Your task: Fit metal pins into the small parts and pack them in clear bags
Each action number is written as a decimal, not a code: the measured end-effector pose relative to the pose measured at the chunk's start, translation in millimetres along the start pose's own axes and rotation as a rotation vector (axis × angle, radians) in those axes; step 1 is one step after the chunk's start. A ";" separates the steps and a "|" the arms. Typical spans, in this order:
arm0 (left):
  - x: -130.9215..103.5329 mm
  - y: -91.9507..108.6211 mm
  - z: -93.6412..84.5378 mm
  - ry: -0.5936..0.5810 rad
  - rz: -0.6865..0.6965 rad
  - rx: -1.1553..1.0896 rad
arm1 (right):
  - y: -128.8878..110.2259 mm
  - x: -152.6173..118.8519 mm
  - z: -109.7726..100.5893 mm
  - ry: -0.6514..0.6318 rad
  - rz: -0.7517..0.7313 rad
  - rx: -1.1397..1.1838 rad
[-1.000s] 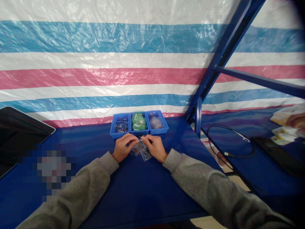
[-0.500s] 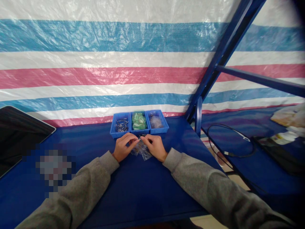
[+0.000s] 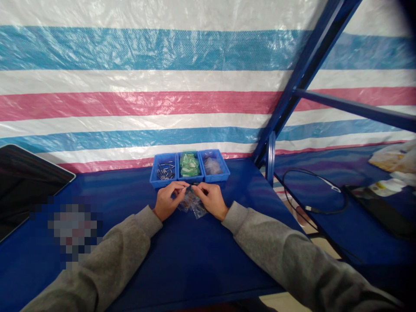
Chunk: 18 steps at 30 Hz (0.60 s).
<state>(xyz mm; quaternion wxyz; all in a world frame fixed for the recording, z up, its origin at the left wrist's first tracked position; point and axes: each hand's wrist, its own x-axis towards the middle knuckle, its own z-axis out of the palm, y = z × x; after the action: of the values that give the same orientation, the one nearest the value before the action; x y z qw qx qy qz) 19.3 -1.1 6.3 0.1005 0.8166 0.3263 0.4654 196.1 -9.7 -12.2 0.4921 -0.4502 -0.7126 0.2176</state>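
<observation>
Just in front of 3 blue plastic bins [image 3: 190,179], the left hand [image 3: 167,201] and right hand [image 3: 212,201] nearly meet at their fingertips. The left thumb and forefinger are pressed together on a tiny piece [image 3: 190,186], too small to identify. On the right, the fingers are curled with the thumb close to the forefinger; whether they also grip the piece cannot be told. The piece sits between both sets of fingertips, and which way its long axis runs is unclear. Below the fingertips, between the 2 palms, a loose pile of small clear plastic bags [image 3: 199,210] lies on the blue table [image 3: 185,260], 1 corner pointing toward the person. Slender metal pieces [image 3: 165,172] lie at mixed angles inside the left bin, with green packets [image 3: 189,164] filling the middle 1.
</observation>
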 end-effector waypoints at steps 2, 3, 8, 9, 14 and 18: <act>-1.2 -1.5 0.8 -0.013 -0.021 0.013 | -1.1 -0.1 -0.8 0.005 0.006 0.006; -1.5 -2.1 1.0 -0.023 -0.027 0.027 | -1.7 -0.2 -1.2 0.006 0.008 0.009; -0.3 -2.5 0.9 -0.055 0.028 0.084 | -3.8 -0.7 -2.4 0.027 0.026 0.027; 0.3 -2.4 0.7 -0.058 0.045 0.079 | -4.1 -0.7 -2.6 0.035 0.034 0.031; 1.7 -2.5 -0.3 -0.068 0.070 0.058 | -6.2 -0.3 -4.0 0.050 0.058 0.059; 0.9 -3.4 -0.5 -0.051 0.073 0.058 | -5.6 -0.2 -3.4 0.042 0.060 0.080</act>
<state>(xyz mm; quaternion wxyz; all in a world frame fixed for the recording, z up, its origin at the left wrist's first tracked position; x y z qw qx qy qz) 17.7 1.9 5.6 0.0679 0.8420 0.3072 0.4382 196.8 -13.1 -6.7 0.5176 -0.4560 -0.6790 0.2512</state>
